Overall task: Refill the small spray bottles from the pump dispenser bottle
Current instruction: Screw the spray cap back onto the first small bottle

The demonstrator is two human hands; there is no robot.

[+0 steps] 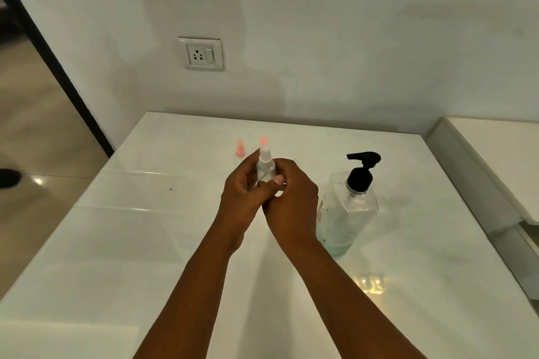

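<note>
Head view: at the centre of the frame I see two bare hands meeting over a glossy white tabletop. The left hand and the right hand both curl their fingers around one small clear spray bottle with a white cap, held upright above the surface. I count three small bottles in all: the one being held and, just behind it, two small spray bottles with pink caps, blurred and partly hidden by the fingers. One large clear pump dispenser bottle with a black pump head stands at centre right, just beside the right hand, a little pale liquid showing at its base. I can read no label or writing on any bottle. One white wall socket with a switch sits in the upper left of the frame.
</note>
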